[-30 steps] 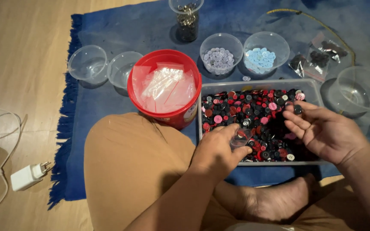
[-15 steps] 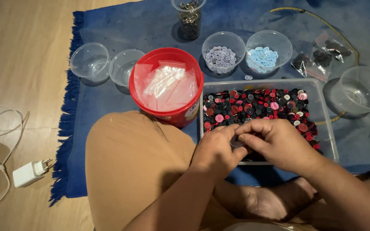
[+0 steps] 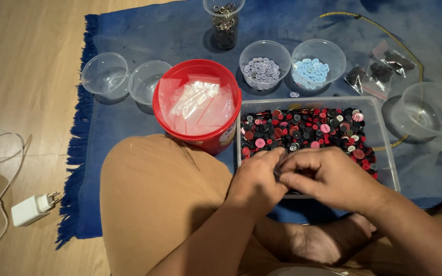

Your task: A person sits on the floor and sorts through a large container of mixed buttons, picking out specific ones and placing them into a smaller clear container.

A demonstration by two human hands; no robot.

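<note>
Both hands are meeting over the near edge of the tray (image 3: 384,153) of buttons (image 3: 303,128). The left hand (image 3: 254,179) and right hand (image 3: 333,179) are pinching fingertips together; what they are gripping is hidden. The red tub (image 3: 198,105) is sitting just left.

Red bucket (image 3: 200,133) of plastic bags, white charger (image 3: 32,208) — empty clear bowls (image 3: 106,74) nearby.

Both hands (image 3: 303,176) meet over the button tray (image 3: 387,153); bucket (image 3: 198,105) left, 2 bowls (image 3: 266,64) behind.
</note>
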